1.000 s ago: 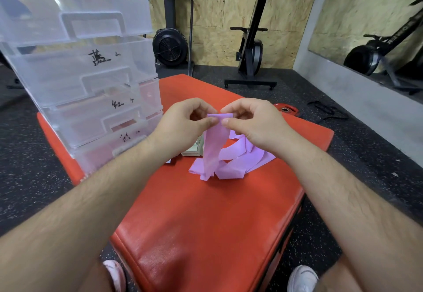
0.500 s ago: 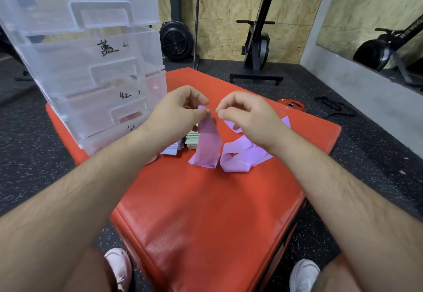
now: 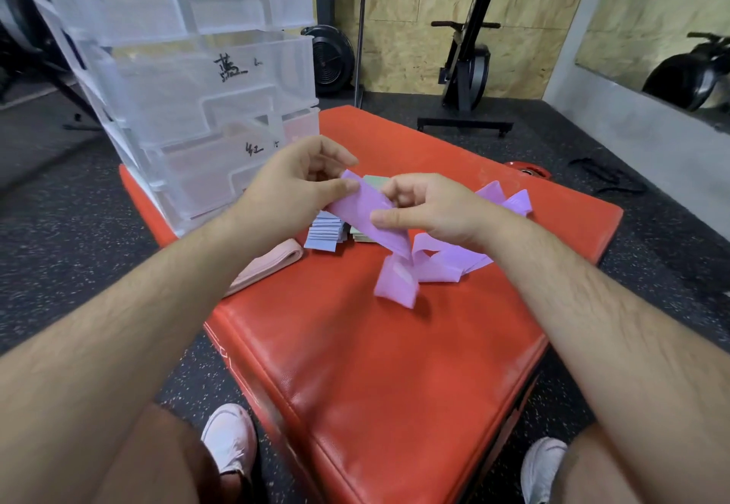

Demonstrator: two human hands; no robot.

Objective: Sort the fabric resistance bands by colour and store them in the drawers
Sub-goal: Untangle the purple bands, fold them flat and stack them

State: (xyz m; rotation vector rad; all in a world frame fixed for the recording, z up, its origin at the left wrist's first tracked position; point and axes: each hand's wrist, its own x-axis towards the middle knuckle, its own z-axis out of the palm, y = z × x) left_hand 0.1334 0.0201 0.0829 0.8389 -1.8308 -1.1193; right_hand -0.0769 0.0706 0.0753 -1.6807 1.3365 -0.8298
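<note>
Half a second back the right grip (image 3: 430,211) had let go, and the purple band (image 3: 365,209) hung from the left grip (image 3: 300,183) alone. Now both are clamped on it again, thumb against fingers. The right one has taken it lower down, so it runs slantwise between them with its tail drooping toward the red worktop (image 3: 395,365). I'd judge that a fold being started, not yet a trip to the drawers. Loose purple bands (image 3: 446,262) lie just under and beyond the right grip; a folded blue stack (image 3: 326,233) and a pink band (image 3: 272,264) sit below the left. The drawer unit (image 3: 205,100), beyond the left grip, is shut. A pinkish tint shows through its third drawer (image 3: 205,171); what the others hold I cannot tell.
</note>
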